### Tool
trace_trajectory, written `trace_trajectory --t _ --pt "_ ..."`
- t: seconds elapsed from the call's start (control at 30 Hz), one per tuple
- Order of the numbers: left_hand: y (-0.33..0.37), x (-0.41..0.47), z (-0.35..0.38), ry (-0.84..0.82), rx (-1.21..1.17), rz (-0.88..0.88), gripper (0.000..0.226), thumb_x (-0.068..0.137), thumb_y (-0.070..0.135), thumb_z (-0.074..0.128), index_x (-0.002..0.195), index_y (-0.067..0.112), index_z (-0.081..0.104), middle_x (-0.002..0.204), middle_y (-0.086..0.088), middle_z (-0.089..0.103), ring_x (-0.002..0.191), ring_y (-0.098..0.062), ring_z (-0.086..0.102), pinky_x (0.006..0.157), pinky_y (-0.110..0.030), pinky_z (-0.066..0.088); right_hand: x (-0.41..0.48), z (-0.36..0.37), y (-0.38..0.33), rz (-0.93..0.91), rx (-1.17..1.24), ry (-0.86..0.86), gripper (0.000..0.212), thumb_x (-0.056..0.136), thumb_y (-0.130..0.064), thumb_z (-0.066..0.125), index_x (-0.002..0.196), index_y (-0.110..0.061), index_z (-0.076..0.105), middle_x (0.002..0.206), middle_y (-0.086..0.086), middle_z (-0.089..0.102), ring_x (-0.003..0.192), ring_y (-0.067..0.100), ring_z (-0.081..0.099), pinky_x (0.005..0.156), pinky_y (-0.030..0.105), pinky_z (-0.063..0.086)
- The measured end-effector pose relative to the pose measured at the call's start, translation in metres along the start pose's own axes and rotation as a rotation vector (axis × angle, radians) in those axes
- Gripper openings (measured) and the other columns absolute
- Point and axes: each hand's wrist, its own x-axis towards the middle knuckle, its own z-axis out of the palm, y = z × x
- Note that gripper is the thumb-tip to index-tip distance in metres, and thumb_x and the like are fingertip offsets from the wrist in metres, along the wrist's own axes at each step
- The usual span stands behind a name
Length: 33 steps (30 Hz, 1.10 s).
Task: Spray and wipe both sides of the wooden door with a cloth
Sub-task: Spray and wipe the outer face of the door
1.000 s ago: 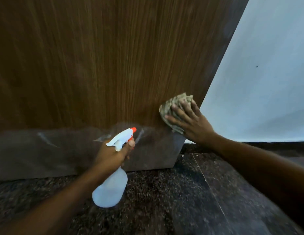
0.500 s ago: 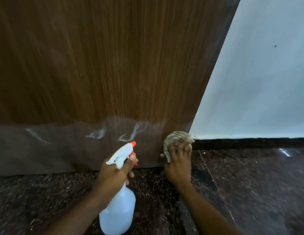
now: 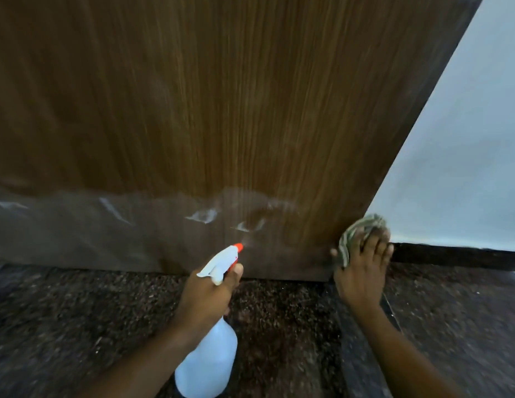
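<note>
The brown wooden door [image 3: 207,110] fills most of the head view, its lower band covered by a clear wrinkled film [image 3: 78,234]. My left hand [image 3: 207,300] grips a white spray bottle [image 3: 210,360] with an orange nozzle aimed at the door's lower part; a faint mist hangs at the nozzle. My right hand [image 3: 362,271] presses a crumpled greenish cloth [image 3: 357,228] against the door's bottom right corner, at its edge.
Dark speckled stone floor [image 3: 78,326] runs under the door. To the right stands a pale wall [image 3: 466,153] with a black skirting strip [image 3: 451,255] along its base.
My right hand slid the cloth down the door's right edge from mid-height to the bottom corner. The bottle's nozzle rose slightly toward the door, and mist appears at it.
</note>
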Motion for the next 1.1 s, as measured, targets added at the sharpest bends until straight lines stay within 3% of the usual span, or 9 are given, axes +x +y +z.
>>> trace_trajectory --t 0.13,0.23,0.33,0.47,0.6,0.7,0.8,0.87,1.1 --pt "0.003 -0.006 0.0 -0.019 -0.035 0.013 0.033 0.087 0.035 0.065 0.12 0.037 0.064 0.099 0.005 0.074 0.067 -0.007 0.057 0.057 -0.028 0.051 0.027 -0.016 -0.054 0.001 0.075 0.074 0.082 0.095 -0.05 0.043 0.154 -0.003 0.011 0.155 0.039 0.002 0.146 0.051 -0.004 0.119 0.059 0.006" --pt "0.014 -0.006 -0.005 -0.039 -0.1 0.02 0.031 0.088 0.031 0.065 0.118 0.035 0.065 0.081 -0.001 0.072 0.06 -0.011 0.055 0.05 -0.03 0.045 0.015 0.0 -0.079 -0.556 -0.037 0.075 0.082 0.082 -0.029 0.064 0.152 -0.015 0.024 0.157 0.019 0.017 0.143 0.042 0.017 0.117 0.06 0.023" --pt "0.018 -0.012 -0.016 -0.017 -0.097 0.032 0.029 0.088 0.032 0.064 0.117 0.031 0.066 0.083 -0.006 0.072 0.059 -0.011 0.056 0.049 -0.03 0.047 0.008 0.02 -0.063 -1.079 -0.278 0.037 0.073 0.088 -0.028 0.039 0.157 -0.022 0.015 0.164 0.003 0.015 0.15 0.031 0.006 0.123 0.049 -0.004" --pt "0.017 -0.014 -0.046 0.045 -0.085 0.034 0.025 0.087 0.03 0.066 0.111 0.026 0.069 0.08 -0.004 0.072 0.056 -0.011 0.057 0.046 -0.027 0.046 0.011 0.006 -0.039 -0.771 -0.251 0.072 0.078 0.088 -0.031 0.044 0.158 -0.03 0.009 0.165 0.0 0.013 0.152 0.029 0.002 0.122 0.049 -0.005" --pt "0.003 -0.005 -0.066 0.058 -0.098 0.018 0.028 0.086 0.031 0.066 0.114 0.027 0.068 0.084 -0.009 0.072 0.057 -0.013 0.056 0.046 -0.028 0.045 0.041 -0.025 -0.141 -0.536 -0.011 0.214 0.077 0.094 -0.05 0.04 0.158 -0.029 0.002 0.164 0.008 -0.014 0.15 0.038 -0.011 0.119 0.057 -0.01" --pt "0.004 -0.002 -0.069 0.075 -0.088 0.044 0.027 0.087 0.031 0.066 0.114 0.026 0.068 0.078 -0.007 0.072 0.054 -0.011 0.056 0.045 -0.027 0.044 0.047 -0.019 -0.178 -0.729 -0.121 0.221 0.079 0.092 -0.039 0.044 0.158 -0.026 0.002 0.164 0.011 -0.01 0.149 0.037 -0.017 0.118 0.058 -0.013" --pt "0.015 0.008 -0.075 0.06 -0.133 0.067 0.032 0.088 0.03 0.065 0.12 0.034 0.063 0.085 -0.007 0.071 0.056 -0.012 0.056 0.046 -0.028 0.044 0.036 0.0 -0.13 -1.087 -0.374 0.122 0.085 0.091 -0.03 0.048 0.159 -0.025 -0.004 0.166 0.004 -0.009 0.152 0.031 -0.011 0.12 0.054 -0.01" --pt "0.02 0.013 -0.084 0.074 -0.15 0.073 0.035 0.088 0.029 0.065 0.122 0.032 0.061 0.086 -0.006 0.071 0.056 -0.012 0.056 0.047 -0.029 0.044 0.036 -0.005 -0.1 -1.109 -0.38 0.117 0.083 0.09 -0.026 0.043 0.159 -0.026 -0.003 0.166 0.0 -0.007 0.152 0.028 -0.004 0.121 0.051 -0.009" --pt "0.029 0.027 -0.122 0.166 -0.129 0.136 0.034 0.092 0.021 0.061 0.123 0.032 0.06 0.086 -0.001 0.07 0.054 -0.013 0.054 0.042 -0.024 0.043 0.054 -0.058 -0.201 -0.44 0.007 0.153 0.082 0.096 -0.048 0.042 0.157 -0.027 -0.006 0.162 0.015 -0.018 0.148 0.041 -0.018 0.116 0.059 -0.016"
